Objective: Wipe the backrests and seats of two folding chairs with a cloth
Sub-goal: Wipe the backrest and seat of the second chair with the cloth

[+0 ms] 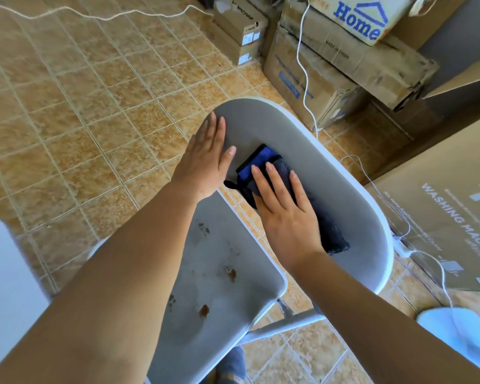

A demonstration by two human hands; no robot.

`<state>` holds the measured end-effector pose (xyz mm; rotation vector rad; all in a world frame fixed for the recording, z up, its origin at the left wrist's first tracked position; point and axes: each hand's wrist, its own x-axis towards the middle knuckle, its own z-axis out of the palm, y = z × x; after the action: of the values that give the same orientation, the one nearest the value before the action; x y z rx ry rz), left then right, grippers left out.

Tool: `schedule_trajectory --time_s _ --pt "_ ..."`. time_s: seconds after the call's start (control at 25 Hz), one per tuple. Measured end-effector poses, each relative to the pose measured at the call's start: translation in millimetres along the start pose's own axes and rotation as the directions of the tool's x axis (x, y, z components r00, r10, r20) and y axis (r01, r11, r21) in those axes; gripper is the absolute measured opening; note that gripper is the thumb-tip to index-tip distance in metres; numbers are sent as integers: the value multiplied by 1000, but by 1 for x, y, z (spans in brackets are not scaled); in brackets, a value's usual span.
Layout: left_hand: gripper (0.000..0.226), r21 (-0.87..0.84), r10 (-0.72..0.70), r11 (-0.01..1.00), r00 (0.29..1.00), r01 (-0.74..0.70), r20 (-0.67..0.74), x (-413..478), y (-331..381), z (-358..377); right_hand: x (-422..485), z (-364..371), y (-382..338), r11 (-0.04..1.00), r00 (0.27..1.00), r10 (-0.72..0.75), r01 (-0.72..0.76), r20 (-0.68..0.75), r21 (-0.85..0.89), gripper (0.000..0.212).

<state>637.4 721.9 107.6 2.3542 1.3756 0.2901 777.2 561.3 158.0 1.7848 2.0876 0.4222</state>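
Folded dark-blue cloth [272, 173] pressed flat on grey plastic chair backrest [330, 162].
Soft, limp; right hand [286, 214] flattens it open-palmed, left hand [208, 159] spread, bracing the rim.

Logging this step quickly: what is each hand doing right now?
Left hand: open, flat on the backrest, holding nothing.
Right hand: open, fingers pressing the cloth onto the backrest.

Reading "Home" in blue under a roof logo on cardboard box [363, 18], top right of frame. Showing "MADE IN CHINA" in black on box below it [352, 59]. Showing "TCL" and "WASHING MACHINE" in white on large carton [452, 206], right edge. Shoe boxes [240, 31] at top centre carrying print too small to read.
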Motion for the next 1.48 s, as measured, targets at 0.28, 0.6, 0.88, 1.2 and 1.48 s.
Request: schedule_trajectory --time_s 0.28,0.6,0.88,1.2,1.48 --pt "65 121 38 992 999 -42 31 2 -9 1 -22 -7 24 992 984 119 -113 -134 57 58" --pt "64 163 37 986 999 -43 37 1 -9 -4 -6 20 -19 985 981 -159 166 111 -52 64" --pt "61 105 72 991 996 -78 52 -13 1 -10 9 -23 22 976 964 203 -185 -171 115 58" --pt "56 32 -21 999 990 16 139 -15 15 -15 -8 4 7 981 987 -154 159 50 -112 58" --pt "59 21 185 982 981 -186 55 -48 56 10 -48 -7 26 986 982 159 -153 -104 62 61"
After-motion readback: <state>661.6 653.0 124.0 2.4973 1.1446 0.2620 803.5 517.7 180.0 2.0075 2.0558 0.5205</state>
